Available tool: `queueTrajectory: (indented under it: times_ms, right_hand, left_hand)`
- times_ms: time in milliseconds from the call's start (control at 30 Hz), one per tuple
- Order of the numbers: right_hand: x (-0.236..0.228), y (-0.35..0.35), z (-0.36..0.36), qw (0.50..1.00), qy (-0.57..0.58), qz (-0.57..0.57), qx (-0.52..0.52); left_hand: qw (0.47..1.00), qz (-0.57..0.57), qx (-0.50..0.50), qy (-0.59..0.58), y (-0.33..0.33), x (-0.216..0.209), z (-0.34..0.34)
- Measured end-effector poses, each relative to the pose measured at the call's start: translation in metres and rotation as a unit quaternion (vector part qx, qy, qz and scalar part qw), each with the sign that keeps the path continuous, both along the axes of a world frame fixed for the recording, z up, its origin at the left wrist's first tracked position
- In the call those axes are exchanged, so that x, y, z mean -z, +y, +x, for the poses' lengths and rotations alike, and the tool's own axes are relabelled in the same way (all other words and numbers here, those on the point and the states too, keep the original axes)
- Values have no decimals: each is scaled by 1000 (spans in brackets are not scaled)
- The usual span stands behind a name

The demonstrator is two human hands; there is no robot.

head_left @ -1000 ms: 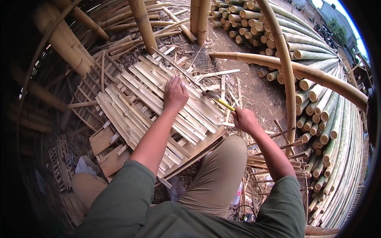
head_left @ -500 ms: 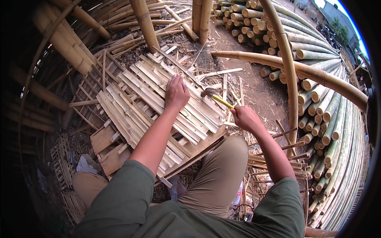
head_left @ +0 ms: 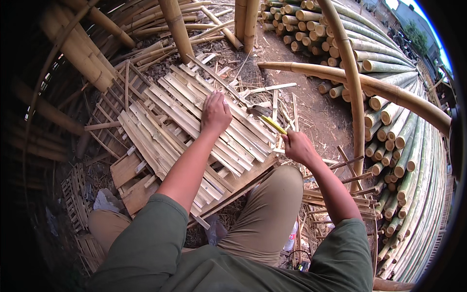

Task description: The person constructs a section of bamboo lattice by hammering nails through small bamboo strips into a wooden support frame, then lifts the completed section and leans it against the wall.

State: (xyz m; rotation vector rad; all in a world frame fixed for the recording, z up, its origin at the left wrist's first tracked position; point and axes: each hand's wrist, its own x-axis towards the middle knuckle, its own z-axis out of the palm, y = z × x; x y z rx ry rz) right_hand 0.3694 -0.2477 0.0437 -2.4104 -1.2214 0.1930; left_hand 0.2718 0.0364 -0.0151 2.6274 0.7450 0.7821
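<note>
My left hand (head_left: 217,113) is closed over a pale split-bamboo slat (head_left: 238,116) near the right side of a slatted panel (head_left: 163,104), its fingertips partly hidden. My right hand (head_left: 297,146) grips the lower end of a hammer with a yellow handle (head_left: 273,124). The dark hammer head is just above the panel's right edge, to the right of my left hand. The panel's strips lie side by side, slanting, over crosspieces and a wooden board (head_left: 127,173).
Stacked bamboo poles (head_left: 389,141) fill the right side. A curved bamboo post (head_left: 357,97) and a slanting pole (head_left: 311,70) stand between them and me. Upright bamboo posts (head_left: 176,29) rise beyond the panel. Loose sticks (head_left: 335,194) lie by my right knee.
The hammer head has shifted slightly to the right and turned, and shows less blur. My right hand has moved only a little; my left hand stays put on the panel.
</note>
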Motion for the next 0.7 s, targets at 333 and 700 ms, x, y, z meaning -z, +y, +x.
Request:
queueTrajectory:
  times_ms: [333, 700]
  right_hand:
    - [-75, 19, -19, 975, 70, 187, 95]
    - [-15, 12, -28, 994, 47, -102, 5]
  left_hand:
    - [999, 19, 29, 11, -1, -10, -8]
    - [998, -45, 34, -42, 6, -8, -13]
